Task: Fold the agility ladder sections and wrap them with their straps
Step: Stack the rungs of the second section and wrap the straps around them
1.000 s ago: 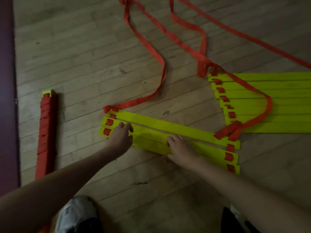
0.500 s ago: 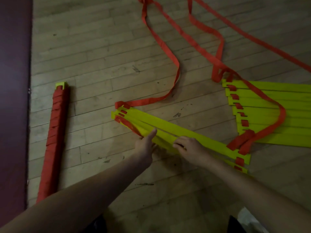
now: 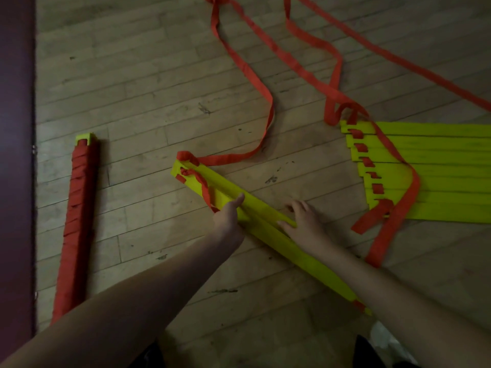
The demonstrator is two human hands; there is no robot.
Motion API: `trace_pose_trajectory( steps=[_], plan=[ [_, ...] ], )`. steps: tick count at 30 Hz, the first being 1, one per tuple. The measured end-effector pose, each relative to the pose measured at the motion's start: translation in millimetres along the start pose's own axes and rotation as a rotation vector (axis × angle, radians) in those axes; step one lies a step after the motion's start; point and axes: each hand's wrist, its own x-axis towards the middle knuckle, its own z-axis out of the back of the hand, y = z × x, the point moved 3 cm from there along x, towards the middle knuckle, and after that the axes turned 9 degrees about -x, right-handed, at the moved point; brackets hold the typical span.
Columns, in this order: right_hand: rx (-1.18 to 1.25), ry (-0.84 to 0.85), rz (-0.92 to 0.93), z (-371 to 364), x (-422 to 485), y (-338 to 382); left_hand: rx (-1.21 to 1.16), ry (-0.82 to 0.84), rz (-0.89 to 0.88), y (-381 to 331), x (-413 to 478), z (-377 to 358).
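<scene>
A section of yellow ladder rungs lies gathered into a narrow stack on the wooden floor, running diagonally from centre left to lower right. My left hand grips the stack near its middle, thumb pointing along the top. My right hand holds it just to the right, fingers curled over the far edge. A red strap trails from the stack's upper left end. A second section of yellow rungs lies fanned out flat at the right, red strap threaded through its ends.
A finished bundle wrapped in red strap lies on the floor at the left, beside a dark maroon edge. Loose red strap snakes over the floor at the top. A shoe shows at the bottom right.
The three rungs that lay spread flat have been pushed together into one stack and tipped on edge. Both hands shifted from pressing on the rungs to gripping the stack.
</scene>
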Motion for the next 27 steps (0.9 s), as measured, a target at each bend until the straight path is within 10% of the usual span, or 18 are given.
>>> trace_pose_trajectory(
  steps=[19,27],
  plan=[
    [0.234,-0.159,0.256,22.6,-13.8,29.1,0.007,0.260,-0.012,-35.2,-15.9,-30.1],
    [-0.276,0.076,0.226,48.0,1.6,25.0,-0.322,0.179,0.000,-78.9,-4.6,-46.0]
  ],
)
